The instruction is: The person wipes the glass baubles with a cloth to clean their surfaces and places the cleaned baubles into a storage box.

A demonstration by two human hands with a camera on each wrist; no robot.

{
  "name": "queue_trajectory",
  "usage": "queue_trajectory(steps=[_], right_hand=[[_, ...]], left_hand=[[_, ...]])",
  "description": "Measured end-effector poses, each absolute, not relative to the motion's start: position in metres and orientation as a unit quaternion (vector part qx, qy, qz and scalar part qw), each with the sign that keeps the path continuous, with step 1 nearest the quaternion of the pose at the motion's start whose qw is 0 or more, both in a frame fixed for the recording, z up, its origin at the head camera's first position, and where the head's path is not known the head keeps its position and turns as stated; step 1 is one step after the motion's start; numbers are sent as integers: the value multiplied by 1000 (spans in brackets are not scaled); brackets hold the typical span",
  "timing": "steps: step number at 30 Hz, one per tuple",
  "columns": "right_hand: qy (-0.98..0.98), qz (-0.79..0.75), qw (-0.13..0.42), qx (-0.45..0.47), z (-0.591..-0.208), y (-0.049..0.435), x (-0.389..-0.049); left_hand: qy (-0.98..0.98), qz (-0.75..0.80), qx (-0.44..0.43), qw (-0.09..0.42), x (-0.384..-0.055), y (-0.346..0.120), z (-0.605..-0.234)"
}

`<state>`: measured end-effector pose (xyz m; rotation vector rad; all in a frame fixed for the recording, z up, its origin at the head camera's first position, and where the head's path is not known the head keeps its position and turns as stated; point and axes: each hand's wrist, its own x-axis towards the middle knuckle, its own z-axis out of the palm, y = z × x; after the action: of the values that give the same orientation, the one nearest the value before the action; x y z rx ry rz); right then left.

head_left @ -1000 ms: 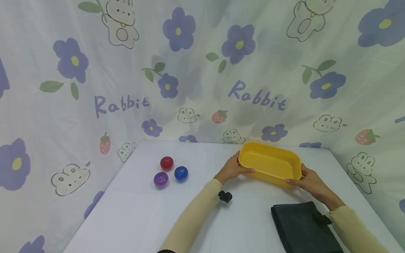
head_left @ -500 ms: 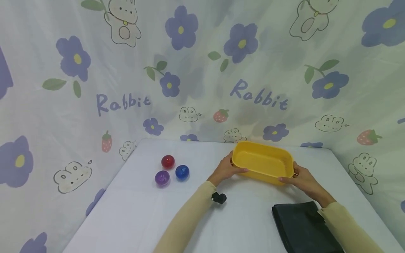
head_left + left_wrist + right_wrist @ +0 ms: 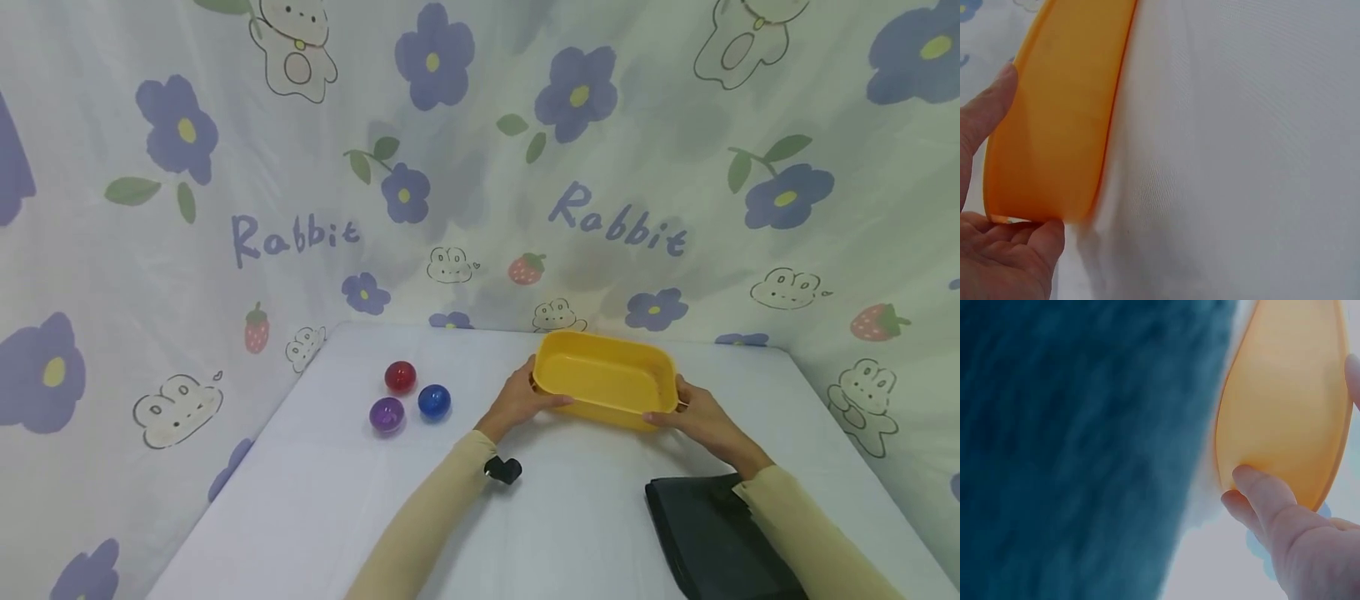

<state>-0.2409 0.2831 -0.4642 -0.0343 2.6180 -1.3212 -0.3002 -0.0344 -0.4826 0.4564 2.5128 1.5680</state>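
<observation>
Both hands hold a yellow rectangular plastic basin point(image 3: 607, 375) near the back of the table, tipped so that its inside faces me. My left hand point(image 3: 519, 400) grips its left end, the thumb along the front of the rim. At the other end my right hand point(image 3: 701, 421) grips it, thumb at the front rim and fingers round the side. In the left wrist view the basin's outer wall point(image 3: 1060, 112) lies between thumb and curled fingers. The right wrist view shows fingertips point(image 3: 1254, 478) pressed on the basin's outer wall point(image 3: 1285, 400).
Left of the basin lie three shiny balls: red point(image 3: 401, 377), blue point(image 3: 434, 402) and purple point(image 3: 387, 415). A folded black cloth-like item point(image 3: 712, 533) lies at the front right, under the right forearm. A rabbit-print curtain point(image 3: 480, 167) hangs behind the white table point(image 3: 555, 533).
Both hands have carried the basin steadily leftward across the back of the table, closer to the balls. The balls and the black item lie as before; the head view has shifted slightly.
</observation>
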Motion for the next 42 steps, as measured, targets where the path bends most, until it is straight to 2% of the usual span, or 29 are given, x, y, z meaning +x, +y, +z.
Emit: queue_trajectory(steps=[21, 42], right_hand=[[883, -455, 102, -60, -464, 255, -254], [871, -468, 112, -103, -465, 222, -261]], left_hand=[[845, 521, 104, 60, -287, -66, -479], [855, 515, 66, 25, -266, -106, -480]])
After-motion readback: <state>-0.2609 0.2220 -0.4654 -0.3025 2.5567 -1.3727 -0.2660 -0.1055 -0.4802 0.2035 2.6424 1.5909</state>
